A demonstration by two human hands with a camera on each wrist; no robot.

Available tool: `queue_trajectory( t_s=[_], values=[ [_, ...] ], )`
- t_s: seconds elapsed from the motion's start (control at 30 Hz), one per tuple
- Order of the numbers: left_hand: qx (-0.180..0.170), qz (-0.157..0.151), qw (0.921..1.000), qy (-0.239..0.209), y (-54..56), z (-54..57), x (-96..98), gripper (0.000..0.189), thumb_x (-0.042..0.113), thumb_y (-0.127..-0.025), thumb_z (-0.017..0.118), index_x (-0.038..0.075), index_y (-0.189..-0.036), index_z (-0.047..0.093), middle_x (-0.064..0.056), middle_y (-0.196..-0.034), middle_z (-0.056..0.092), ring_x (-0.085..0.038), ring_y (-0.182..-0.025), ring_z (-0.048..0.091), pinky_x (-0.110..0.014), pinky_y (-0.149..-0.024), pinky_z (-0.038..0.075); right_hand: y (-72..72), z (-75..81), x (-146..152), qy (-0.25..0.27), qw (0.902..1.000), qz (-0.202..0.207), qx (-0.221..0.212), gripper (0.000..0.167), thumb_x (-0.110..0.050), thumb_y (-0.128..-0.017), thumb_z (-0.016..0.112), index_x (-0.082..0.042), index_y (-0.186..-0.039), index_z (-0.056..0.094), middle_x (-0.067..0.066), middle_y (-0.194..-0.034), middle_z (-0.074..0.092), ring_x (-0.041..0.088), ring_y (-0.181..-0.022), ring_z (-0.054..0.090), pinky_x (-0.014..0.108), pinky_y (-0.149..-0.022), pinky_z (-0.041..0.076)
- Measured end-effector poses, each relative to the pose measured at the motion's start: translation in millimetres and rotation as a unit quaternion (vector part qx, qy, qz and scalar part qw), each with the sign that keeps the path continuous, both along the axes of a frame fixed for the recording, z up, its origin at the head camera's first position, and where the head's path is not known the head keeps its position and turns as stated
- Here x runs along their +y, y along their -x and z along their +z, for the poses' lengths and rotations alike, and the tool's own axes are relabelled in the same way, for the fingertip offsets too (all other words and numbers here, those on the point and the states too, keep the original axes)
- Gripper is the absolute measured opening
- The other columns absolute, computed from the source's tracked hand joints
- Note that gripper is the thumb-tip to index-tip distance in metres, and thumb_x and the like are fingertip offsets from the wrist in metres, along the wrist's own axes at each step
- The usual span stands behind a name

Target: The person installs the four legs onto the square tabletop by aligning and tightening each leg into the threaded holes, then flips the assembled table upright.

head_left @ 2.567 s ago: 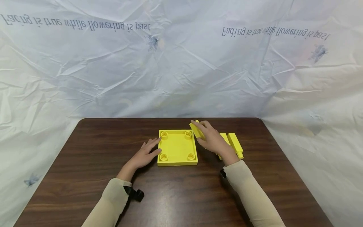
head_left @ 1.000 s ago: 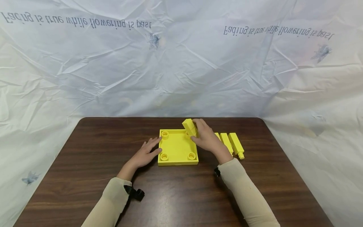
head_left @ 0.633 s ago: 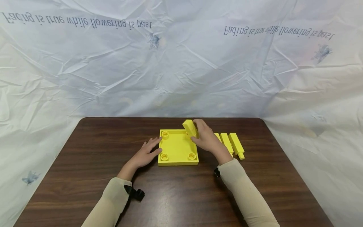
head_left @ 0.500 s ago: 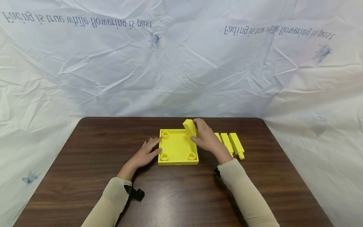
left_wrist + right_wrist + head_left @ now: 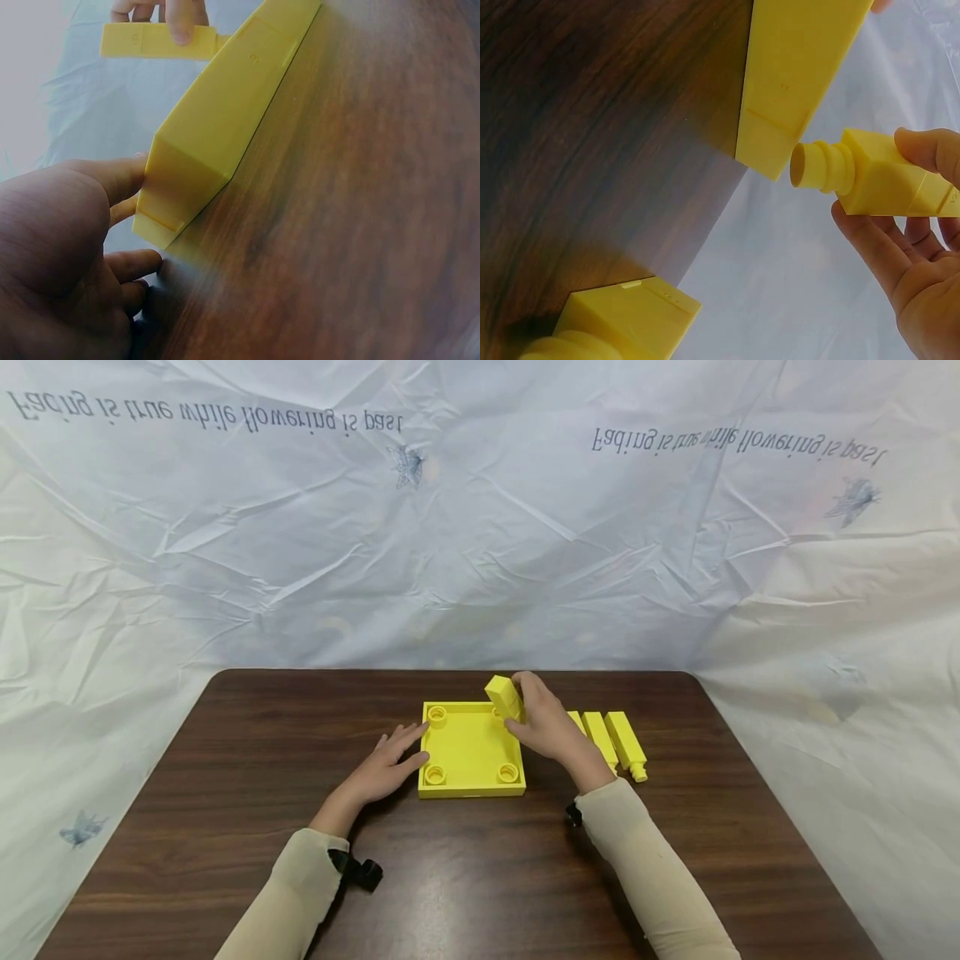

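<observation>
A square yellow panel (image 5: 471,743) with a raised rim lies on the table, a round socket in each corner. My left hand (image 5: 382,772) has its fingers extended, the tips at the panel's left edge. My right hand (image 5: 547,722) grips a yellow square leg (image 5: 502,693) between thumb and fingers, tilted over the back right socket. In the right wrist view, the leg's ridged round end (image 5: 821,166) points down close to the panel's corner. That back right socket is mostly hidden behind the leg in the head view.
To the right of the panel lie more yellow legs, the outermost leg (image 5: 624,739) with its round end toward me. The innermost leg is partly hidden by my right hand. A pale printed cloth (image 5: 480,568) hangs behind the brown wooden table (image 5: 247,760).
My right hand has moved slightly left with the leg, turning it steeper over the back right socket. It has barely moved in the last second. The left hand and panel stay put.
</observation>
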State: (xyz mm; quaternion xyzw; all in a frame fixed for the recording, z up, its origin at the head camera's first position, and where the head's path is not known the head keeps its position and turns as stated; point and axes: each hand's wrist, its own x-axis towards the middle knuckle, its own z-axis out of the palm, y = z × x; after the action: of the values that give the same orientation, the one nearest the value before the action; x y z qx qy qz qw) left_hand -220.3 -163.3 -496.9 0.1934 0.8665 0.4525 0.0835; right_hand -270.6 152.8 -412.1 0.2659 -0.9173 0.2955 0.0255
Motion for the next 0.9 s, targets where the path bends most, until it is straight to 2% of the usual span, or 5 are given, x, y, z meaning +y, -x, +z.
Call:
queue_trajectory(
  t_s=[0.17, 0.43, 0.67, 0.9],
  values=[
    [0.001, -0.001, 1.0000, 0.002, 0.7, -0.1, 0.1, 0.066, 0.038, -0.113, 0.052, 0.013, -0.169, 0.028, -0.022, -0.173, 0.020, -0.044, -0.161, 0.002, -0.063, -0.126, -0.006, 1.7, -0.7, 0.0, 0.007, 0.9999, 0.007, 0.004, 0.055, -0.005, -0.097, 0.076, -0.001, -0.139, 0.041, 0.017, -0.123, 0.052, 0.029, -0.100, 0.056, 0.043, -0.081, 0.054],
    [0.000, -0.002, 1.0000, 0.000, 1.4, -0.4, 0.2, 0.066, 0.038, -0.113, 0.053, 0.013, -0.169, 0.028, -0.022, -0.173, 0.020, -0.044, -0.161, 0.003, -0.063, -0.127, -0.006, 2.9, 0.9, -1.3, 0.006, 0.9998, 0.017, 0.011, 0.048, -0.004, -0.095, 0.077, -0.006, -0.127, 0.041, 0.011, -0.112, 0.050, 0.026, -0.091, 0.051, 0.041, -0.076, 0.049],
    [-0.001, -0.003, 1.0000, 0.003, 4.5, -1.2, -1.3, 0.066, 0.038, -0.113, 0.053, 0.014, -0.169, 0.028, -0.022, -0.173, 0.020, -0.044, -0.161, 0.003, -0.063, -0.127, -0.006, 4.0, 2.1, -2.1, 0.003, 0.9998, 0.011, 0.016, 0.045, -0.005, -0.096, 0.076, -0.007, -0.126, 0.042, 0.010, -0.113, 0.050, 0.025, -0.088, 0.053, 0.040, -0.074, 0.050],
    [-0.003, -0.006, 1.0000, 0.001, 8.2, -0.5, -3.9, 0.066, 0.037, -0.113, 0.053, 0.014, -0.169, 0.027, -0.022, -0.173, 0.019, -0.044, -0.161, 0.002, -0.063, -0.127, -0.006, 6.9, 3.3, -4.1, 0.010, 0.9993, 0.014, 0.034, 0.043, -0.003, -0.095, 0.077, -0.007, -0.120, 0.041, 0.009, -0.105, 0.048, 0.026, -0.084, 0.049, 0.039, -0.070, 0.047]
  ],
)
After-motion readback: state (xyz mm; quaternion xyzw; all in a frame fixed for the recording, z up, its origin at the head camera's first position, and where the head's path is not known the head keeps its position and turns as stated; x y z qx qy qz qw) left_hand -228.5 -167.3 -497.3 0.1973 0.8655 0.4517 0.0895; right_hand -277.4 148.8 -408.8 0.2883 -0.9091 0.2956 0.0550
